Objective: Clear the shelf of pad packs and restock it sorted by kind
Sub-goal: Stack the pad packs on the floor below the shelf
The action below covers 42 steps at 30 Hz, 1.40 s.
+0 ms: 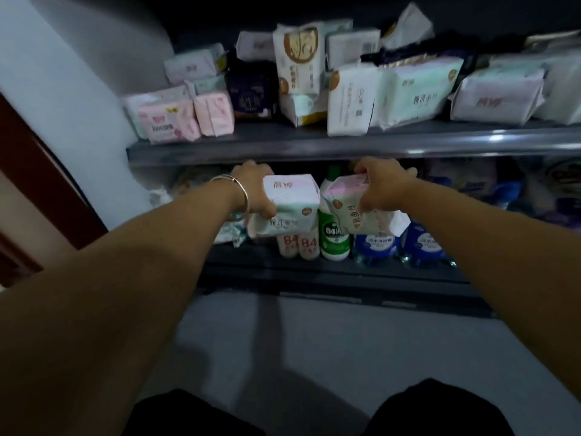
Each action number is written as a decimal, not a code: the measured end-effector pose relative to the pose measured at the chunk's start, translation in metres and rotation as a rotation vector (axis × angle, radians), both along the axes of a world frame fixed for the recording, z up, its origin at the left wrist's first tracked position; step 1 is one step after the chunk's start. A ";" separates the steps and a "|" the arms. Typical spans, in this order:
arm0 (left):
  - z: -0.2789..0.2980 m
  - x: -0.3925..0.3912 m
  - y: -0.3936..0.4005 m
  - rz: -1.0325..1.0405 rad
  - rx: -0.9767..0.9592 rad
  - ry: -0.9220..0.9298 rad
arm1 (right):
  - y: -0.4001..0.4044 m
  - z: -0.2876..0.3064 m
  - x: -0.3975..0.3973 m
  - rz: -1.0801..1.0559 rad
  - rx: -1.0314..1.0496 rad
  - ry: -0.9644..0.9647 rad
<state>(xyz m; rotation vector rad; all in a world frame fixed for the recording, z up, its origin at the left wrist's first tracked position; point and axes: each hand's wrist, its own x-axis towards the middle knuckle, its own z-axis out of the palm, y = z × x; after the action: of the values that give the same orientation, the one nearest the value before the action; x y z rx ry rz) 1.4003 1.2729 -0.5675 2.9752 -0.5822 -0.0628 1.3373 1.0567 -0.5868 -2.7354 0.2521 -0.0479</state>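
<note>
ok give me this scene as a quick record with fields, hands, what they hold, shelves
left hand: grips a white and mint plastic pad pack
right hand: grips a pink and mint plastic pad pack
upper grey shelf: crowded with mixed pad packs, unsorted
lower shelf: green and white 84 bottle, blue-labelled bottles

Square soft pad pack (pixel 290 204): white upper face with pink wash and red lettering, pale mint lower band.
Tilted soft pad pack (pixel 355 204): pink top, mint-and-white body, small brown round badge.
Flat pink pad packs (pixel 188 119): red heart print.
Tall white pack (pixel 298 58): brown-gold circular motif.
Plastic bottle (pixel 334 237): green label, white "84".
Clear blue-labelled bottles (pixel 377 247).
Grey metal shelf edge (pixel 314 146).
Thin silver bangle (pixel 239 190).
</note>
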 end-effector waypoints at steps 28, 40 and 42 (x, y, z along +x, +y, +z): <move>-0.360 0.075 0.031 0.113 -0.094 0.440 | 0.053 -0.341 0.053 0.188 -0.009 0.269; -0.354 0.085 0.015 0.030 0.067 0.588 | 0.052 -0.345 0.059 0.246 -0.140 0.376; -0.337 0.088 0.011 -0.015 0.107 0.597 | 0.051 -0.330 0.064 0.256 -0.125 0.403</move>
<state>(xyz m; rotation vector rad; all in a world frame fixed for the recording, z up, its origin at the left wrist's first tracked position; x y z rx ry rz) 1.4878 1.2837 -0.9049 2.8217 -0.5254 -0.9645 1.4014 1.1079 -0.9171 -2.8554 0.0043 0.5796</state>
